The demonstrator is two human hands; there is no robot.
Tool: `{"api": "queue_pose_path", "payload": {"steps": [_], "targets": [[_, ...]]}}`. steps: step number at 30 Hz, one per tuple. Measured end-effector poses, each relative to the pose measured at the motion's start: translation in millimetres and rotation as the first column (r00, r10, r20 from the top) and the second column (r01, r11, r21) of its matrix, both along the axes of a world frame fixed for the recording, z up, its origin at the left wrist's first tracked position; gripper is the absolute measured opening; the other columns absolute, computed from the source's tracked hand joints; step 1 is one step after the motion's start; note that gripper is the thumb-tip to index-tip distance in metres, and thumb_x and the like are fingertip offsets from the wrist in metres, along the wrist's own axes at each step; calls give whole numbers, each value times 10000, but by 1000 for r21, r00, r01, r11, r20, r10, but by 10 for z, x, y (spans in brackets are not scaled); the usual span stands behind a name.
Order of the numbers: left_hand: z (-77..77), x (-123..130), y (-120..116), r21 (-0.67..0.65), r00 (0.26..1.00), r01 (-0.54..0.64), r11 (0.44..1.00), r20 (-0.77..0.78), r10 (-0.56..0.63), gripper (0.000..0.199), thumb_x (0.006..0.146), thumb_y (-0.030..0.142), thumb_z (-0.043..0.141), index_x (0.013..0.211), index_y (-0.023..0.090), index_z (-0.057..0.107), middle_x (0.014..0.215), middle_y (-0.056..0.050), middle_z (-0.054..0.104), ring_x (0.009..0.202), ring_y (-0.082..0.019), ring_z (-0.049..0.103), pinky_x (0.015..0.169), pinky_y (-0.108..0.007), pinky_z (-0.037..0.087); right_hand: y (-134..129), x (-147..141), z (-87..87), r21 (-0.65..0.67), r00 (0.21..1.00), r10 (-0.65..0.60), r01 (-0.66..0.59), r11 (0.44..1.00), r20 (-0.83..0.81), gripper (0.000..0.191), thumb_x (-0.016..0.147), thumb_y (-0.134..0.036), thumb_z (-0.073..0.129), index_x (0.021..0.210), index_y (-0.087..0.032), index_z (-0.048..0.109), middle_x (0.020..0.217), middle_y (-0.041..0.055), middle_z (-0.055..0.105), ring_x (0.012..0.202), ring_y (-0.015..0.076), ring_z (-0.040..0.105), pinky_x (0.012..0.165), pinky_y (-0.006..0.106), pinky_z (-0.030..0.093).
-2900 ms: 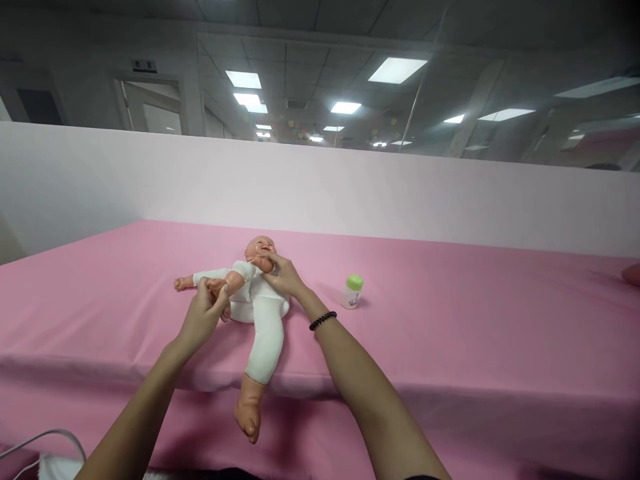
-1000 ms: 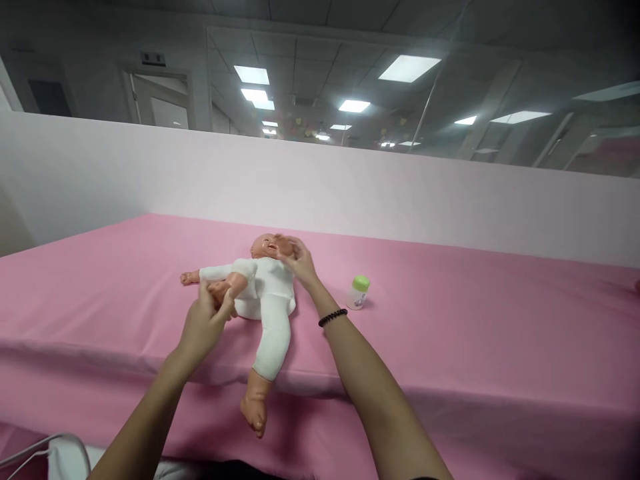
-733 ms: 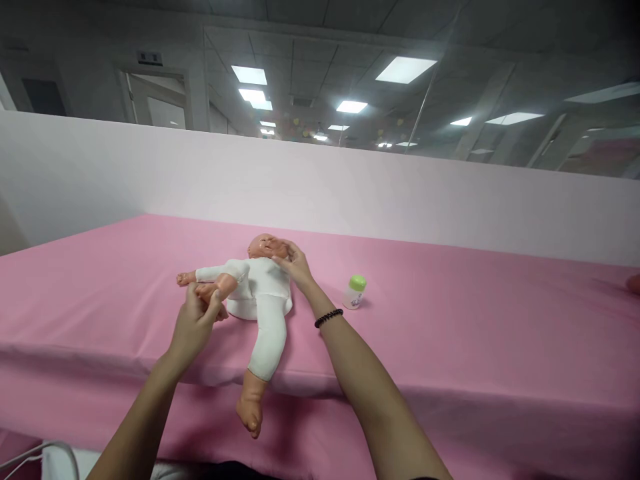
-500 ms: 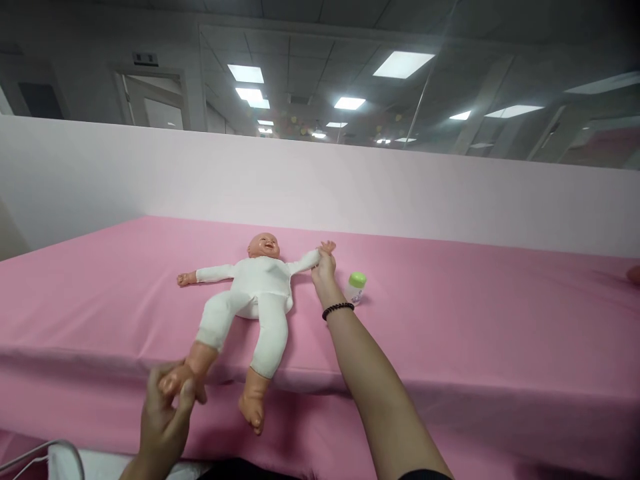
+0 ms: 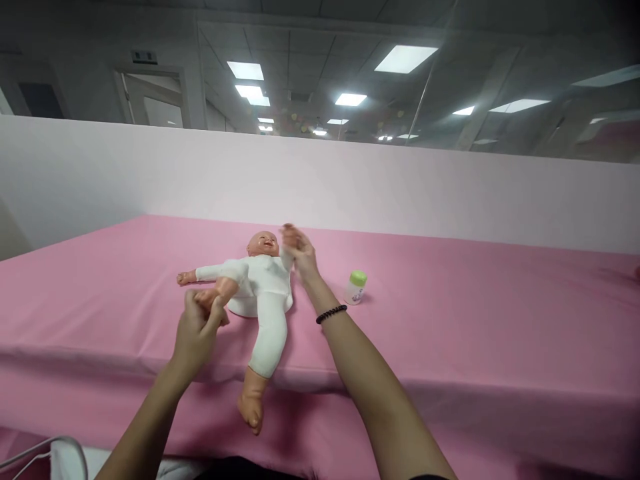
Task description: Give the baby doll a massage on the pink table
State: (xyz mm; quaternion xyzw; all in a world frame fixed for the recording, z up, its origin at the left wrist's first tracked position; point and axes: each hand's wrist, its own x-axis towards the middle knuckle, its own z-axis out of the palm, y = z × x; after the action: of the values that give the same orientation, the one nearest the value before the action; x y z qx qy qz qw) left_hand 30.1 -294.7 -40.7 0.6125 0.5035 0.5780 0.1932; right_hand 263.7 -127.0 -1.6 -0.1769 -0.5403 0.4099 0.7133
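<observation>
A baby doll (image 5: 270,287) with a white cloth body lies on its back on the pink-covered table (image 5: 450,333), its head away from me. My left hand (image 5: 197,327) is closed around the doll's foot on the left, and that leg is bent up towards the belly. The other leg hangs over the table's front edge. My right hand (image 5: 304,257), with a dark coiled band at the wrist, grips the doll's hand on the right, raised beside its head. The doll's other arm lies stretched out to the left.
Right of my right wrist stands a small white bottle with a green cap (image 5: 357,288). A white low wall (image 5: 350,180) with glass above it runs behind the table. At the lower left are a pale cable (image 5: 65,441) and white cloth (image 5: 103,460).
My left hand has pushed the doll's foot up and away from me, bending the leg. My right hand has brought the doll's arm in from the right and lifted it beside the head.
</observation>
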Motion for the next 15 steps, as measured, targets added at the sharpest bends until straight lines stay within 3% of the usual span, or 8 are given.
{"api": "queue_pose_path", "payload": {"steps": [3,5,8,11,13,15], "targets": [[83,138,324,-76,995,69,995,-62,-74,339,943,538,536,965,255,350,654,18,652,604,-237,659,595,-336,488,-168,-127,-33,-11,884,208,-224,974,418,510,648,-134,779,1149,-230,754,1266,55,715,1298,256,597,1167,427,414],[92,183,394,-89,995,53,995,-74,-59,336,935,536,538,946,255,355,655,10,656,609,-248,664,599,-339,478,-208,-137,-45,-50,831,224,-231,972,509,559,641,-115,763,1184,-248,752,1286,39,708,1335,254,570,1175,428,403],[32,145,223,-37,999,-8,999,-37,7,327,929,531,552,966,245,399,676,7,652,639,-245,673,612,-338,494,-147,-61,-16,-48,919,147,-139,989,365,546,665,-154,760,1203,-240,732,1314,48,693,1288,251,606,1129,416,458],[-162,-8,-184,60,998,-53,997,28,51,318,938,526,555,990,241,425,675,16,628,632,-232,661,623,-356,537,8,82,14,-127,995,-81,88,988,60,535,695,-173,722,1228,-189,681,1319,78,686,1203,224,657,1085,369,499],[-379,-141,-485,116,992,-125,985,25,123,310,933,526,566,983,249,438,671,5,620,614,-248,654,609,-398,565,107,207,-11,-323,933,-359,329,887,-35,524,736,-157,647,1260,-177,642,1323,71,679,1174,181,669,1061,305,507],[-636,-254,-741,94,983,-174,980,-44,179,274,922,492,596,1032,275,470,731,-25,658,655,-290,685,599,-457,600,165,343,-86,-531,813,-581,508,678,36,548,779,-137,566,1325,-174,591,1348,77,657,1196,163,657,1046,270,509]]}}
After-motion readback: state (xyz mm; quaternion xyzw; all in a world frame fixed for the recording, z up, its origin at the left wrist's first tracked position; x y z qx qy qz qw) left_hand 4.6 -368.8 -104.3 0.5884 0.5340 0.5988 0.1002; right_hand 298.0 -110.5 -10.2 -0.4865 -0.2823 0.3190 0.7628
